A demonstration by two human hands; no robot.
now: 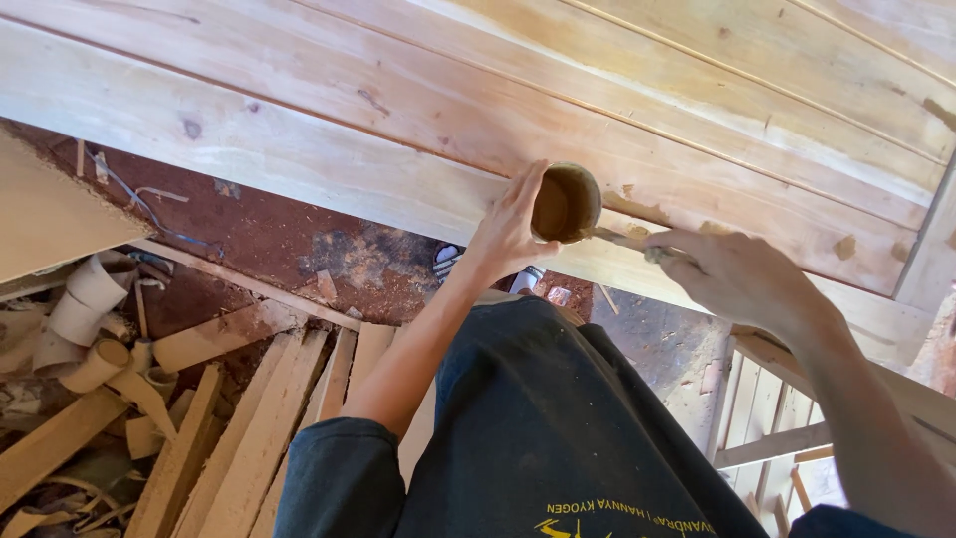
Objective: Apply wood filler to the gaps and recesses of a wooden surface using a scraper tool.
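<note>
Two hands work: left hand (513, 231) clasps brown cup (565, 203), right hand (737, 274) pinches stick (619, 238).

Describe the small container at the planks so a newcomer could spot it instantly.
Start at the pale wooden planks across the top. At their lower edge the left hand holds a small round cup. It alone is round and brown inside.

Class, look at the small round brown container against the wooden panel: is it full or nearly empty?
Nearly empty: the small round brown container in the left hand shows bare, smeared inner walls; how much remains at the bottom cannot be told.
</note>
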